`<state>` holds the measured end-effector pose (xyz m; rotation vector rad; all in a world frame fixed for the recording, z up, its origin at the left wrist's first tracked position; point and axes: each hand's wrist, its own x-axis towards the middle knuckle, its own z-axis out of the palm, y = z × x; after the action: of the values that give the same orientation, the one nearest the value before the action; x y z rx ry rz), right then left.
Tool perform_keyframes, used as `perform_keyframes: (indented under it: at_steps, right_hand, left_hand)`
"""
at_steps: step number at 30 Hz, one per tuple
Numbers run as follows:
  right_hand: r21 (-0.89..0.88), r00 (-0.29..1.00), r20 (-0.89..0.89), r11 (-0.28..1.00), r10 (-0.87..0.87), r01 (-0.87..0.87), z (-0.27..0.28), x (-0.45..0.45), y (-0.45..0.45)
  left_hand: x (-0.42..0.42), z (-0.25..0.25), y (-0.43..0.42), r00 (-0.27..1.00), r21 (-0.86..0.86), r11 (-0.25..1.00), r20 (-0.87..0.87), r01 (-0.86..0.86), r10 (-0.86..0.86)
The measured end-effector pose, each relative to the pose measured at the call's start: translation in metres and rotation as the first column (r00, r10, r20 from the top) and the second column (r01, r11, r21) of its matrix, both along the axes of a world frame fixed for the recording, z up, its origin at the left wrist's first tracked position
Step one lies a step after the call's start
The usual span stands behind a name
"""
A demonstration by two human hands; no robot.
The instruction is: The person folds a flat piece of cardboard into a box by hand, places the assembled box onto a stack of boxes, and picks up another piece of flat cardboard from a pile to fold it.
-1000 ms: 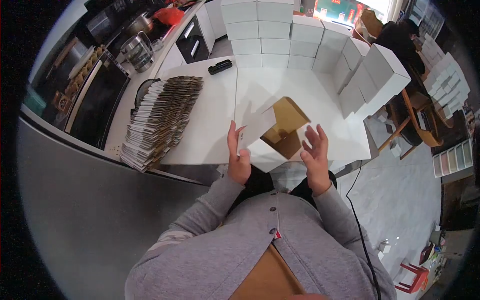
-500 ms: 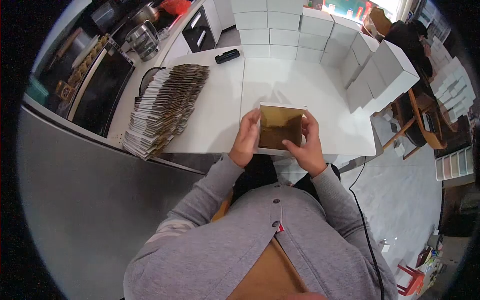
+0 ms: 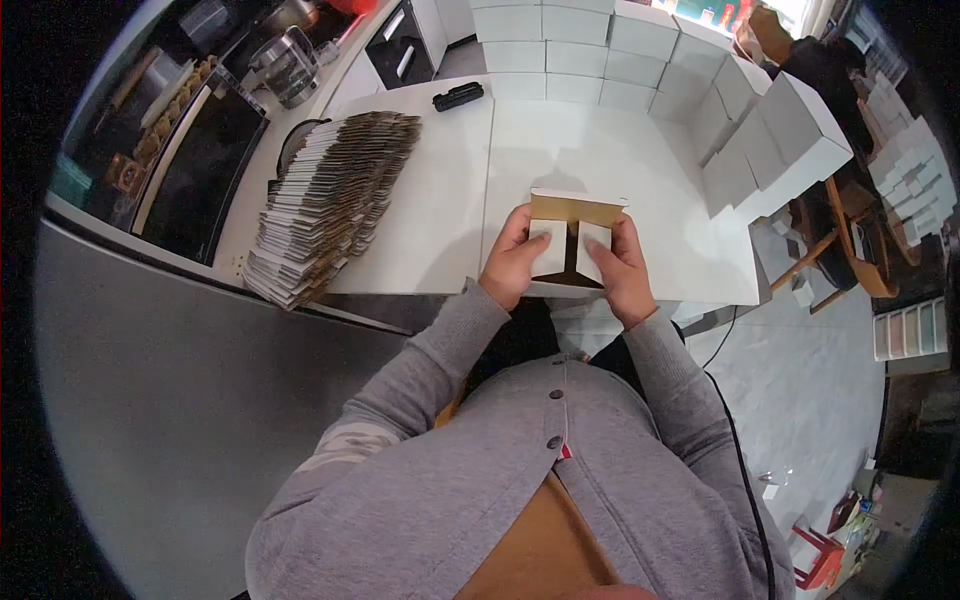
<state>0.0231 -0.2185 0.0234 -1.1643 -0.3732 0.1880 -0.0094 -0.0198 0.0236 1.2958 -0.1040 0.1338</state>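
A small cardboard box (image 3: 551, 256), white outside and brown inside, is held at the table's front edge. Its two side flaps are folded inward with a dark gap between them, and the far flap stands up. My left hand (image 3: 516, 258) grips the box's left side, thumb pressed on the left flap. On the right side my right hand (image 3: 623, 268) holds it, thumb on the right flap. The fingers under and behind the box are partly hidden.
Flattened cartons (image 3: 335, 205) lie in a fanned stack on the left of the white table (image 3: 440, 190). A black object (image 3: 458, 97) rests behind. White boxes (image 3: 575, 58) are stacked along the back and right. A person (image 3: 825, 75) is at the upper right, near a wooden chair (image 3: 850, 240).
Both hands have closed on the box, which has turned upright to face me. Its side flaps, open before, are now folded in under my thumbs.
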Motion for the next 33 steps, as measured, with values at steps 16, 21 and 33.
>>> perform_keyframes:
  at_steps: [16,21,33]
  right_hand:
    - [0.016,0.99,0.04,0.991,0.136,-0.136,-0.047,0.024,-0.016]
    - [0.043,0.997,-0.051,0.998,0.056,-0.054,-0.011,0.006,-0.007]
    - [-0.146,0.985,0.141,0.986,0.096,-0.075,-0.021,0.002,-0.014]
  left_hand:
    - [0.009,-0.023,0.012,0.994,-0.08,0.993,0.065,0.089,-0.084]
    - [0.005,-0.015,0.01,0.997,-0.061,0.996,0.04,0.07,-0.068]
    - [0.001,-0.012,0.02,0.992,0.073,0.989,-0.022,0.128,-0.127]
